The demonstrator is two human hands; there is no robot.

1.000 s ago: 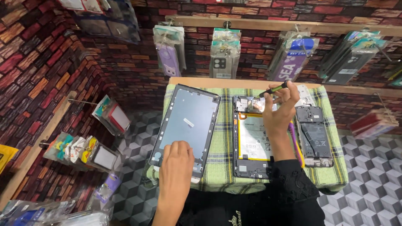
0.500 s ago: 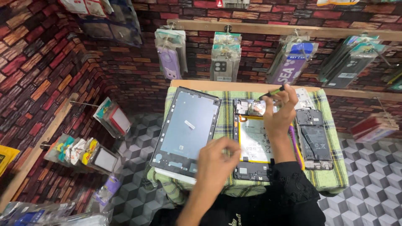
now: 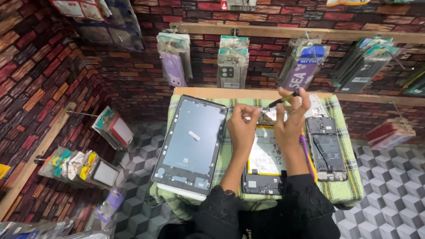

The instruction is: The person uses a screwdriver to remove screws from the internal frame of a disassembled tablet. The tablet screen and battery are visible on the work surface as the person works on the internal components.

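Observation:
An opened tablet body [image 3: 265, 159] with a white battery lies on the green checked cloth [image 3: 343, 188]. My left hand [image 3: 242, 126] hovers over its upper left part, fingers curled as if pinching something tiny; I cannot tell what. My right hand [image 3: 290, 117] is over the upper right part and holds a thin dark tool [image 3: 283, 99] between its fingers. A large grey tablet frame [image 3: 191, 144] lies to the left on the cloth. An opened phone [image 3: 325, 148] lies to the right.
The small table stands against a brick-pattern wall. Packaged phone cases [image 3: 231, 66] hang on hooks above it, more hang on the left wall [image 3: 110, 128]. The floor [image 3: 389, 194] has a cube pattern. A purple tool [image 3: 306, 148] lies beside the tablet.
My left hand left the grey tablet frame and moved up and right to the opened tablet's top. My right hand stayed near the top with the tool.

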